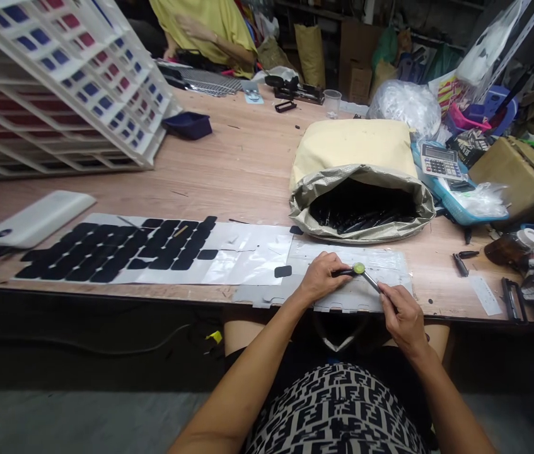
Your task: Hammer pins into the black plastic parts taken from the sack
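Between finger and thumb, my left hand (324, 275) grips a small black part (342, 272). At its right end is a round yellow-green piece (358, 268). My right hand (401, 315) is closed around a slim tool with a grey shaft (371, 282), whose tip meets the green piece or lies right beside it. What kind of tool it is cannot be made out. Both hands are over a pale sheet (394, 265) at the table's front edge. Left of them, rows of black rounded pads (106, 246) lie on white backing, with one loose pad (282, 271) nearer.
An open cream sack (352, 142) with black pieces inside stands just beyond my hands. To the left are a white device (37, 217) and a white plastic crate (120, 94). A calculator (441, 162) and a cardboard box (519, 176) are at right. A person in yellow (205, 25) sits across.
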`<action>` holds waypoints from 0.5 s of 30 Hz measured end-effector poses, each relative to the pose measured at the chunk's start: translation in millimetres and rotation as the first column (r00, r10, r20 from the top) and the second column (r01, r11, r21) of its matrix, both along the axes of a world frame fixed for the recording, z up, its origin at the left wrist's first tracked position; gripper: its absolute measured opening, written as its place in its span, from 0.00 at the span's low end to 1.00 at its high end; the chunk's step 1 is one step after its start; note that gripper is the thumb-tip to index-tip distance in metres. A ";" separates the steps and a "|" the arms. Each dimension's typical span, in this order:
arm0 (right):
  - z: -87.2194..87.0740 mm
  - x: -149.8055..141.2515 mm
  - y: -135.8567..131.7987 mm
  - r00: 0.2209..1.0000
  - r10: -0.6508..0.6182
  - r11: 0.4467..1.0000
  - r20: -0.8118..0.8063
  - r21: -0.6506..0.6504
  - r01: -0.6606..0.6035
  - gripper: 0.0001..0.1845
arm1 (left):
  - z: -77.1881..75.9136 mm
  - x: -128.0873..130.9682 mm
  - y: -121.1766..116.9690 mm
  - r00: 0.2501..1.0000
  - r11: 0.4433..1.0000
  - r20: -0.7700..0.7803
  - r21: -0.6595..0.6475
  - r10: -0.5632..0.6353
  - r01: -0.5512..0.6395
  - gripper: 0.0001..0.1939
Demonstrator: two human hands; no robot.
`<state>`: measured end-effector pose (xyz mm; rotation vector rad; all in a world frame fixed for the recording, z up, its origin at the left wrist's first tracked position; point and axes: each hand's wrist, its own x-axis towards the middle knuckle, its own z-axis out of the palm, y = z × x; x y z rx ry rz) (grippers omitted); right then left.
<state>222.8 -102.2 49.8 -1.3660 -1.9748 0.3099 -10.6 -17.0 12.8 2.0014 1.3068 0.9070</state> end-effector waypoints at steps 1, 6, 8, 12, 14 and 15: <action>0.0 1.3 0.2 1.000 0.003 1.000 0.013 -0.006 -0.003 0.17 | 0.4 0.0 -0.2 1.000 1.000 0.000 0.000 0.000 0.000 0.11; 3.3 20.7 15.0 0.988 -0.145 0.987 0.052 0.072 0.141 0.16 | 1.7 0.8 -1.9 1.000 1.000 0.000 0.004 -0.013 0.013 0.10; 1.7 35.3 27.3 0.961 -0.253 0.961 0.112 0.140 0.237 0.16 | 1.5 1.2 -2.0 1.000 1.000 -0.007 -0.009 -0.002 0.002 0.10; -10.2 62.4 49.9 0.847 -0.443 0.890 0.295 0.261 0.374 0.16 | 4.7 -0.4 -0.3 1.000 1.000 -0.028 -0.001 0.011 -0.011 0.09; -16.1 68.7 55.4 0.799 -0.486 0.869 0.353 0.288 0.402 0.16 | 9.3 -1.8 -2.7 0.999 0.998 0.027 0.054 -0.032 0.031 0.10; -18.1 69.9 56.4 0.784 -0.498 0.864 0.370 0.294 0.409 0.16 | 11.7 -2.2 -6.5 0.995 0.994 0.075 0.095 -0.068 0.060 0.10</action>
